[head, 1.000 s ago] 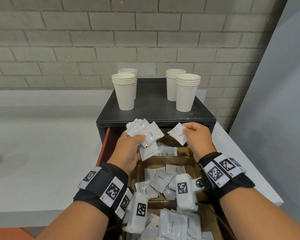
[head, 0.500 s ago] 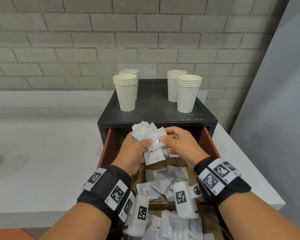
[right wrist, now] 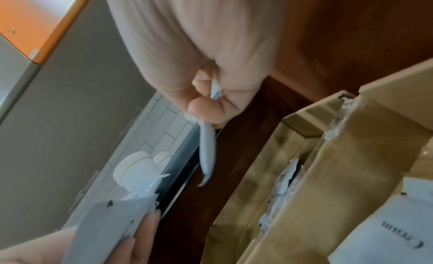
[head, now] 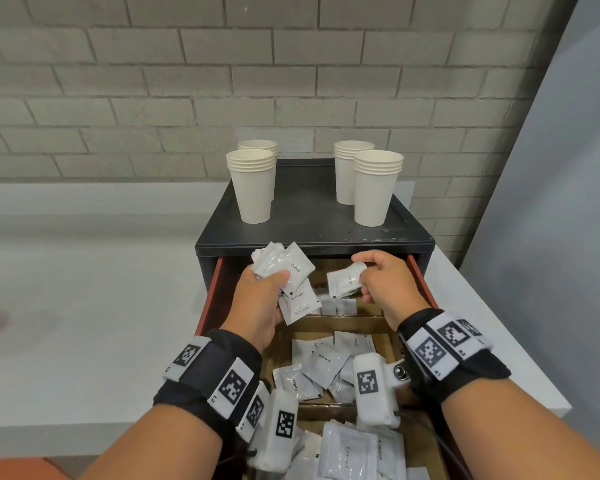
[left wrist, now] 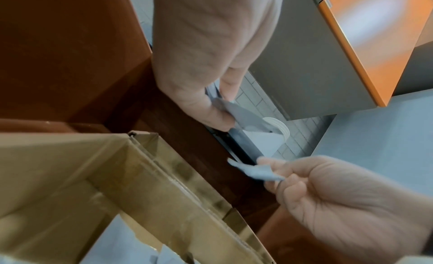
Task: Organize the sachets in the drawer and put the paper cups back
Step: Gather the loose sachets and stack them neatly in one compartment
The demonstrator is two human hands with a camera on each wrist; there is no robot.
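My left hand grips a fanned bundle of white sachets over the back left of the open red drawer. My right hand pinches a single sachet just to the right of the bundle. In the right wrist view that sachet hangs edge-on from the fingers. Cardboard dividers split the drawer into compartments that hold loose sachets. Several stacks of white paper cups stand on the black cabinet top.
The black cabinet sits against a grey brick wall on a white counter. A grey panel rises on the right. Nearer compartments hold more sachets.
My right hand went to the bundle in my left hand, then drew back to the right with one sachet pinched in its fingers. The left hand has hardly moved.
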